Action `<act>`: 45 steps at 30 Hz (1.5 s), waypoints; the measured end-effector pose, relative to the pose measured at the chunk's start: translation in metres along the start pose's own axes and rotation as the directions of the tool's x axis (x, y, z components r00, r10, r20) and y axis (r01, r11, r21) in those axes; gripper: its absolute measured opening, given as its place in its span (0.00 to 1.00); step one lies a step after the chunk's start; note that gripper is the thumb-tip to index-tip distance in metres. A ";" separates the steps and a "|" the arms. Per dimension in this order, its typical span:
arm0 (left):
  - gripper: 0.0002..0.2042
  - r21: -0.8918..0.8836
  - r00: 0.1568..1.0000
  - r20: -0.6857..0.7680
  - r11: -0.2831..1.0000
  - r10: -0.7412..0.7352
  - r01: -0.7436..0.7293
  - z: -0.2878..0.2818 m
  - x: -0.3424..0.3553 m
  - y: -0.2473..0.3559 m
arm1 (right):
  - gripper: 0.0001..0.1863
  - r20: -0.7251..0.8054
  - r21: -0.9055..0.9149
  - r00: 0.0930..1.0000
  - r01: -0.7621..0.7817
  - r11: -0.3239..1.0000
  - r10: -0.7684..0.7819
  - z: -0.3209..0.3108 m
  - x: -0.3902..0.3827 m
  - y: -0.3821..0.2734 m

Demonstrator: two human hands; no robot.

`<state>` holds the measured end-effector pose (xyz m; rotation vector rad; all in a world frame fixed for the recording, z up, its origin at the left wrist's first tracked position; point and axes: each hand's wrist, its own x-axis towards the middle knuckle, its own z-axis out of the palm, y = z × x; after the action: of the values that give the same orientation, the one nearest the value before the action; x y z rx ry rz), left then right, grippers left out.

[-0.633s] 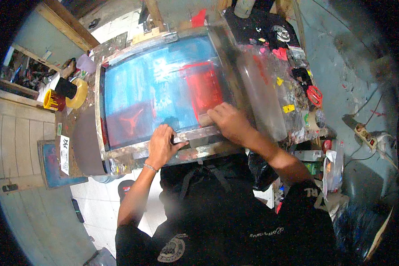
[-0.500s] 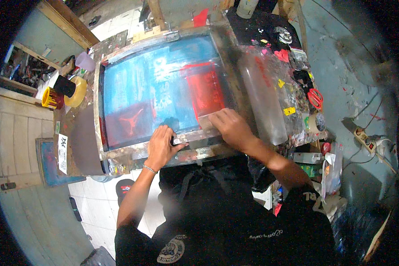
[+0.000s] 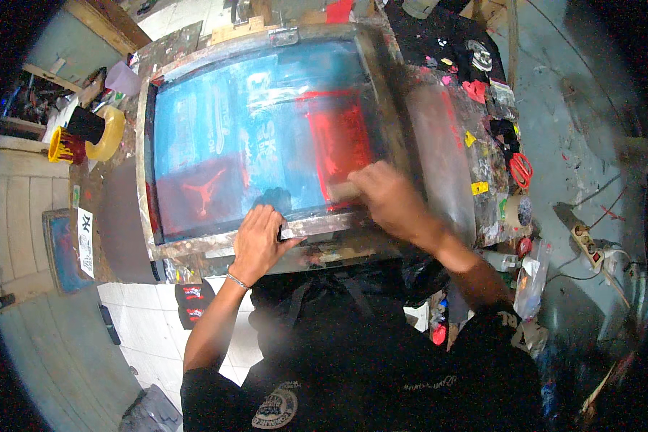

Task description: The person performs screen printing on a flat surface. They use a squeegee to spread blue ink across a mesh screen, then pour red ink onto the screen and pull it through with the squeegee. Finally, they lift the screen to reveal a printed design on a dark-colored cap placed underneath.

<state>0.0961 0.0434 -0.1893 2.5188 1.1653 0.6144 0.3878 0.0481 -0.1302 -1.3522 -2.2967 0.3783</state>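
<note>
A screen-printing frame (image 3: 187,246) with blue mesh lies on the worktable, a red ink patch (image 3: 338,137) on its right part. My left hand (image 3: 258,241) grips the frame's near rim, fingers over the edge and thumb stretched to the right. In my right hand (image 3: 392,198), smeared by motion, is a small squeegee (image 3: 344,191), its working edge at the near end of the red ink. Pale lettering and a red figure show in the mesh. What lies beneath the frame is hidden.
Tape rolls (image 3: 106,135) and a yellow-rimmed pot (image 3: 65,146) stand at the left. Red-handled scissors (image 3: 520,171), another tape roll (image 3: 517,211) and a black cloth (image 3: 439,43) lie to the right. A power strip (image 3: 587,245) hangs at the right wall.
My right hand has moved a little right with the squeegee, which sits slightly farther from the near rim. My left hand keeps its hold. The whole view has shifted slightly.
</note>
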 end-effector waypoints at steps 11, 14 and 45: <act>0.23 -0.012 1.000 0.018 1.000 -0.003 0.003 -0.003 0.000 0.000 | 0.18 -0.104 -0.137 0.995 -0.018 0.990 0.004 0.007 0.124 0.119; 0.23 -0.003 1.000 0.021 1.000 -0.012 0.012 -0.004 -0.001 0.002 | 0.19 -0.009 -0.120 1.000 -0.027 0.992 0.026 0.001 0.126 0.113; 0.29 0.048 0.819 -0.554 0.988 0.149 -0.147 -0.124 0.084 0.113 | 0.23 -0.393 -0.523 0.887 0.003 0.852 -0.245 -0.186 0.097 -0.050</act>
<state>0.1565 0.0480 -0.0117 2.5194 1.1330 1.4682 0.4030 0.1111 0.0754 -1.3220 -2.1331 -0.5850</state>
